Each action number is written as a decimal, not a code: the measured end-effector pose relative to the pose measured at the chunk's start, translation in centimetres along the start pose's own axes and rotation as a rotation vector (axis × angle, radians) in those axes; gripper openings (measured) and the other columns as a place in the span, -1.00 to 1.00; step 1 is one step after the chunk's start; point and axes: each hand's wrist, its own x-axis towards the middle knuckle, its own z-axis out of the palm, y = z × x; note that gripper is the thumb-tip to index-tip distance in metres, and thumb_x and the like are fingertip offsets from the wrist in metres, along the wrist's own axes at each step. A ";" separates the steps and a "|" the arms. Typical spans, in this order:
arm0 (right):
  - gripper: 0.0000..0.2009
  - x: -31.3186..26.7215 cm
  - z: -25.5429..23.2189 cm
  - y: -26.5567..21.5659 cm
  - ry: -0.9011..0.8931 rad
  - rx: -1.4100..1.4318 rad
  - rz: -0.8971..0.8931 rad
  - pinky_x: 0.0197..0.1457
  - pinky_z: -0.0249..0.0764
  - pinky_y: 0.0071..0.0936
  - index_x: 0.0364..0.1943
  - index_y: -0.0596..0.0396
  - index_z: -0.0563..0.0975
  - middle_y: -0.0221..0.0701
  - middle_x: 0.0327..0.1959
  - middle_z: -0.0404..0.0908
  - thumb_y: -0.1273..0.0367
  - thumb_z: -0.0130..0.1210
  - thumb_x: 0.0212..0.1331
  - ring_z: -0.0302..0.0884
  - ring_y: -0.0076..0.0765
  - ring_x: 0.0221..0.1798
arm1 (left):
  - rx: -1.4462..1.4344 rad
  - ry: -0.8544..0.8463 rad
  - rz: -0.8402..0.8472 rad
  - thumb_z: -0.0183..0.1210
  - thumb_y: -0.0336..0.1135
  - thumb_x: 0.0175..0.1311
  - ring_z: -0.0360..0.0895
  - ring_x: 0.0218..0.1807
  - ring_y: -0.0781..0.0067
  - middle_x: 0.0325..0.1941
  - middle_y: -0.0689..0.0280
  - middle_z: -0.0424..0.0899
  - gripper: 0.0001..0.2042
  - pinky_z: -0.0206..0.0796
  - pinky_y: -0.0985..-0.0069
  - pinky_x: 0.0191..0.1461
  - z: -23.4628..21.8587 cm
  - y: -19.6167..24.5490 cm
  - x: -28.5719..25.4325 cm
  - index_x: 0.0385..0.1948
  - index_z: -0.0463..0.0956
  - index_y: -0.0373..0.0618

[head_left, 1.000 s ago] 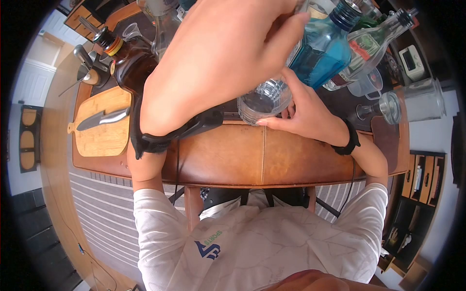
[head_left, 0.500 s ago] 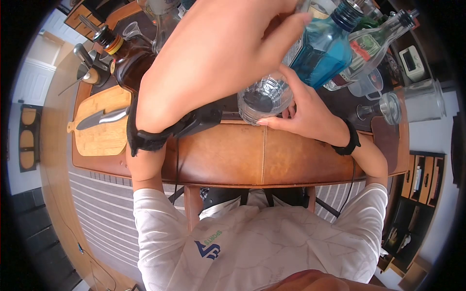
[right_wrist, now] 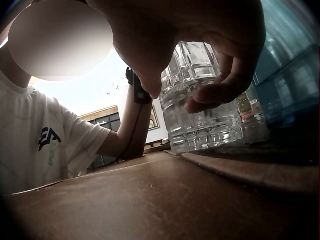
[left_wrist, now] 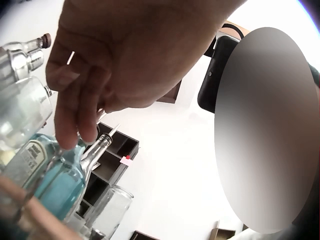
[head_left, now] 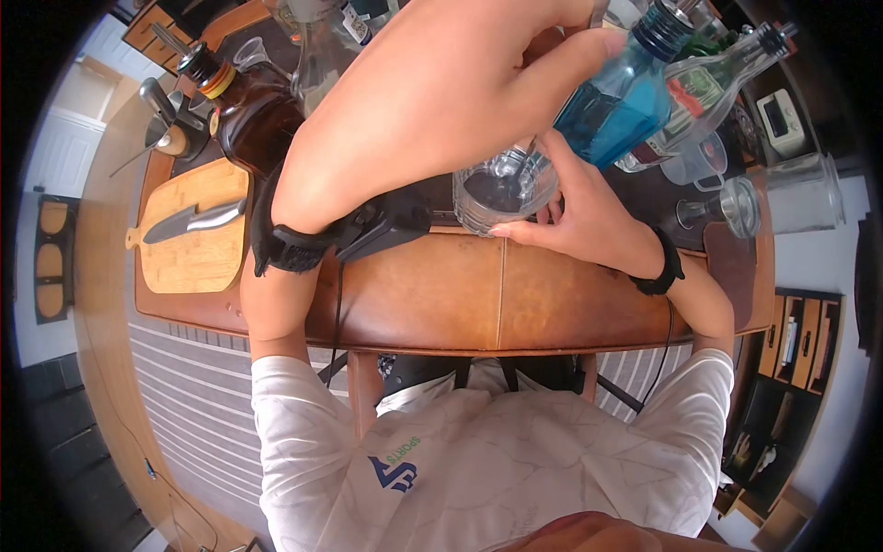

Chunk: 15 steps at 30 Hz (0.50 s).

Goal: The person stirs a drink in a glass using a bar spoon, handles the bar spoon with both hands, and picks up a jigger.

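Resting on the counter point(head_left: 414, 299), the cut-glass tumbler point(head_left: 476, 213) is gripped between thumb and fingers by the right hand point(head_left: 593, 210); its faceted base is shown clearly only from the right wrist. A thin metal rod point(head_left: 599, 13) is pinched by the left hand point(head_left: 428, 120), now shifted nearer the blue bottle point(head_left: 618, 106).

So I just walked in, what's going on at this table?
A person's right hand grips a clear cut-glass tumbler standing on the table. Above it, their left hand pinches a thin metal stem, apparently a stirring tool reaching into the tumbler. A blue bottle stands close by, and a knife lies on a cutting board.
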 end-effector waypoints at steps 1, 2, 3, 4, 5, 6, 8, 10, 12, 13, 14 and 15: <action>0.03 0.0 0.0 -0.1 0.000 0.000 0.000 -0.42 0.48 -0.48 0.46 0.16 0.14 -0.11 0.01 0.60 0.12 0.55 -0.05 0.54 -0.38 -0.49 | -0.097 0.029 0.060 0.09 -0.34 0.51 0.41 -0.71 0.38 -0.73 0.15 0.44 -0.66 0.16 0.44 -0.57 0.4 -0.9 0.5 -0.55 0.43 -0.30; 0.03 0.0 0.0 -0.2 0.009 0.011 -0.011 -0.42 0.48 -0.48 0.46 0.17 0.13 -0.11 0.00 0.61 0.11 0.55 -0.05 0.54 -0.38 -0.49 | -0.194 0.058 0.120 0.09 -0.35 0.51 0.42 -0.72 0.35 -0.74 0.15 0.44 -0.67 0.16 0.43 -0.58 0.6 -1.6 0.8 -0.55 0.43 -0.30; 0.04 0.0 0.0 -0.3 0.018 0.021 -0.023 -0.42 0.48 -0.48 0.47 0.17 0.13 -0.11 -0.02 0.61 0.11 0.55 -0.06 0.53 -0.38 -0.49 | -0.195 0.057 0.119 0.09 -0.35 0.51 0.42 -0.72 0.35 -0.74 0.15 0.44 -0.67 0.16 0.43 -0.58 0.6 -2.0 0.4 -0.55 0.43 -0.30; 0.04 0.0 -0.1 -0.4 0.018 0.021 -0.022 -0.42 0.48 -0.48 0.47 0.17 0.13 -0.11 -0.02 0.61 0.11 0.55 -0.06 0.53 -0.38 -0.49 | -0.123 0.083 0.094 0.09 -0.35 0.50 0.43 -0.72 0.31 -0.75 0.14 0.44 -0.67 0.16 0.42 -0.58 0.0 -0.9 0.2 -0.55 0.44 -0.30; 0.04 0.0 -0.1 -0.5 0.010 0.020 -0.011 -0.42 0.48 -0.48 0.47 0.18 0.13 -0.13 -0.04 0.61 0.11 0.55 -0.06 0.53 -0.38 -0.49 | -0.050 0.108 0.069 0.09 -0.36 0.50 0.44 -0.73 0.27 -0.75 0.14 0.43 -0.67 0.15 0.41 -0.58 -0.3 -0.1 0.0 -0.55 0.44 -0.31; 0.05 0.0 -0.1 -0.5 0.002 0.018 0.001 -0.41 0.48 -0.48 0.46 0.18 0.13 -0.14 -0.05 0.61 0.11 0.55 -0.06 0.53 -0.37 -0.49 | -0.050 0.108 0.069 0.09 -0.36 0.50 0.44 -0.73 0.27 -0.75 0.14 0.43 -0.67 0.15 0.41 -0.58 -0.3 0.2 -0.2 -0.55 0.44 -0.31; 0.04 0.1 -0.1 -0.3 0.006 0.008 -0.015 -0.40 0.49 -0.48 0.46 0.18 0.13 -0.14 -0.07 0.61 0.11 0.55 -0.06 0.53 -0.37 -0.48 | 0.267 0.098 0.098 0.09 -0.37 0.49 0.38 -0.74 0.23 -0.76 0.12 0.41 -0.68 0.14 0.40 -0.59 -0.3 0.7 -0.4 -0.56 0.44 -0.30; 0.04 0.0 -0.1 -0.3 0.011 -0.001 -0.030 -0.39 0.49 -0.47 0.46 0.18 0.13 -0.15 -0.09 0.61 0.11 0.55 -0.06 0.54 -0.37 -0.48 | 0.210 0.027 0.080 0.09 -0.37 0.49 0.36 -0.75 0.23 -0.76 0.12 0.40 -0.68 0.13 0.40 -0.59 -0.5 1.3 -0.4 -0.56 0.43 -0.30; 0.03 0.1 -0.2 -0.4 0.001 0.003 -0.031 -0.38 0.50 -0.47 0.46 0.17 0.14 -0.15 -0.09 0.60 0.11 0.54 -0.05 0.54 -0.36 -0.47 | 0.154 -0.045 0.062 0.10 -0.37 0.48 0.34 -0.75 0.23 -0.77 0.12 0.38 -0.68 0.12 0.39 -0.59 -0.9 1.9 -0.1 -0.56 0.42 -0.31; 0.03 0.1 -0.2 -0.3 0.001 0.003 -0.031 -0.38 0.50 -0.47 0.46 0.17 0.14 -0.15 -0.09 0.60 0.11 0.54 -0.05 0.54 -0.36 -0.47 | 0.012 -0.082 0.017 0.10 -0.37 0.48 0.32 -0.76 0.22 -0.77 0.12 0.37 -0.68 0.11 0.39 -0.59 -1.2 2.3 0.2 -0.56 0.41 -0.31; 0.02 0.1 -0.1 -0.1 0.002 0.005 -0.041 -0.39 0.50 -0.46 0.45 0.17 0.14 -0.15 -0.10 0.60 0.11 0.54 -0.04 0.54 -0.36 -0.47 | -0.129 -0.119 -0.029 0.10 -0.37 0.48 0.30 -0.76 0.21 -0.77 0.12 0.36 -0.67 0.11 0.38 -0.59 -1.2 2.4 0.4 -0.56 0.40 -0.31; 0.02 0.1 -0.1 0.0 0.003 0.008 -0.052 -0.39 0.49 -0.46 0.45 0.18 0.15 -0.15 -0.10 0.60 0.11 0.54 -0.04 0.54 -0.36 -0.47 | -0.129 -0.119 -0.029 0.10 -0.37 0.48 0.30 -0.76 0.21 -0.77 0.12 0.36 -0.67 0.11 0.38 -0.59 -0.8 2.2 0.3 -0.56 0.40 -0.31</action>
